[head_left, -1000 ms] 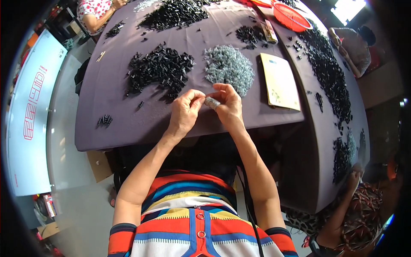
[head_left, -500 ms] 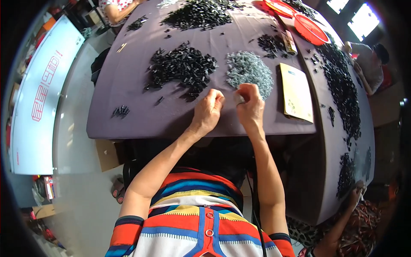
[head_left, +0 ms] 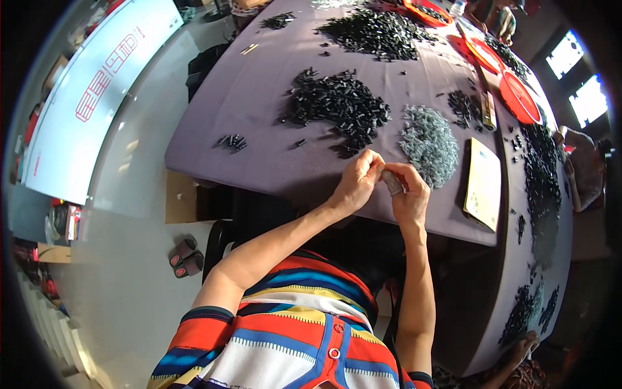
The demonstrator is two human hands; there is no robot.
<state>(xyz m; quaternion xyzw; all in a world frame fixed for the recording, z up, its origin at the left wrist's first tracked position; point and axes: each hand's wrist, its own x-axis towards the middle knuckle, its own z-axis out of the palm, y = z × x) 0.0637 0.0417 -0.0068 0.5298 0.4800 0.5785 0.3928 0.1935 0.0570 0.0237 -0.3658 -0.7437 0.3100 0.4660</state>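
Over the table's near edge, my left hand (head_left: 358,182) and my right hand (head_left: 410,193) meet, fingertips pinched together. Whatever small piece lies between them is too small or hidden to make out. A pale wrap (head_left: 392,183) covers a finger of my right hand. Just beyond my right hand lies a heap of small clear-grey pieces (head_left: 430,146). Farther off, past my left hand, spreads a heap of small black pieces (head_left: 337,107). A little cluster of black pieces (head_left: 231,142) sits to the left, near the table edge.
A yellow booklet (head_left: 483,185) lies right of the grey heap. Red baskets (head_left: 519,97) and a larger black pile (head_left: 372,32) are at the back. On the adjoining table runs a long strip of black pieces (head_left: 541,172); a co-worker's hand (head_left: 526,345) is at its near end.
My hands, apart before, have come together at the fingertips. The whole view has swung, so the table sits farther right and tilted.
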